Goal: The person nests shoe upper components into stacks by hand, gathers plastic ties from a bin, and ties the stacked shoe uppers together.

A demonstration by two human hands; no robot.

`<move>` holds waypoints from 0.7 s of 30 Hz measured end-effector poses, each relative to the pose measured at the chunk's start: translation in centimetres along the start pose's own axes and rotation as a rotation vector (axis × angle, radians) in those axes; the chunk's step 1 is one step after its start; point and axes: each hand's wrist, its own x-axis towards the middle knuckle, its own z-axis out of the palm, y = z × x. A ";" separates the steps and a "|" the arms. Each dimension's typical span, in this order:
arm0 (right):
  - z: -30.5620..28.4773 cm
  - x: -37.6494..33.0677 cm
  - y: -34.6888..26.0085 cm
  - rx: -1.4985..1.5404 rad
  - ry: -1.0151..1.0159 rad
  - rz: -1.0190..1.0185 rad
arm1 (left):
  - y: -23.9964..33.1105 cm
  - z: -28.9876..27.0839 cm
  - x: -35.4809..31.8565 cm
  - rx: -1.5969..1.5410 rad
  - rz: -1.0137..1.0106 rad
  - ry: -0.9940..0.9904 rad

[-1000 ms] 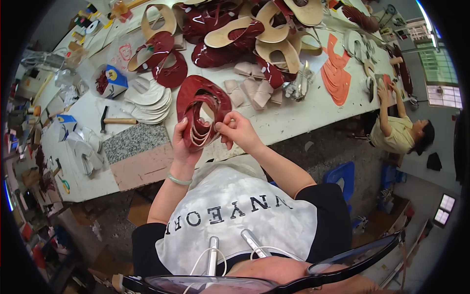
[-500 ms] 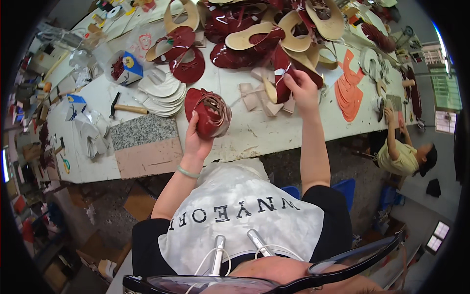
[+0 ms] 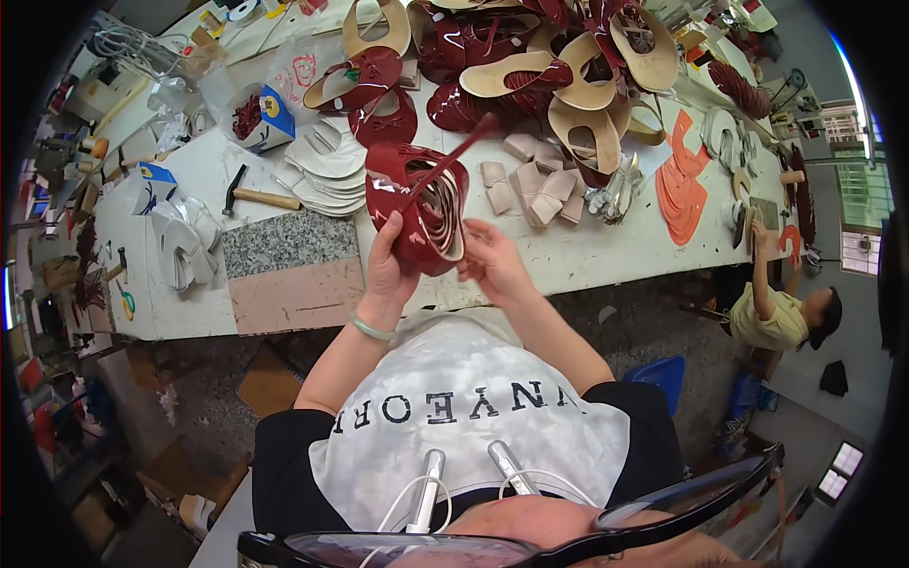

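Note:
My left hand (image 3: 393,270) is closed round a nested bundle of glossy dark red shoe uppers (image 3: 417,199), held above the table's near edge. Pale inner layers show in the bundle's opening, and a blurred red strap (image 3: 469,140) sticks up from it to the right. At the bundle's right edge, my right hand (image 3: 494,265) has its fingers bent against the rim, seemingly pinching it; the fingertips are partly hidden. Beyond lies a heap of red uppers with beige linings (image 3: 511,76). Tied beige bundles (image 3: 544,185) rest to the right of the held uppers.
A hammer (image 3: 265,197) and stacked white pieces (image 3: 327,170) lie left, behind a speckled stone slab (image 3: 289,248). Orange-red cut pieces (image 3: 682,194) are spread on the right. A co-worker (image 3: 781,308) in a yellow top works at the table's right end.
My right hand has brought a red upper from the heap down to the bundle in my left hand. Silvery wrapped pieces now show where that hand was.

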 end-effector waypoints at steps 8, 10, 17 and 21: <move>0.8 0.9 -8.7 -0.208 -0.174 -0.419 | 2.9 -2.0 -1.2 0.076 -0.195 -0.069; 1.3 1.2 -9.3 -0.670 -0.210 -0.465 | 3.1 -2.5 -1.5 -0.008 -0.214 -0.068; 4.1 -0.2 -2.7 -0.262 -0.365 0.045 | 4.5 -4.4 -2.1 -0.295 -0.176 -0.041; 6.2 0.6 -0.2 -0.238 -0.253 -0.024 | 5.3 -4.9 -2.7 -0.287 -0.136 -0.022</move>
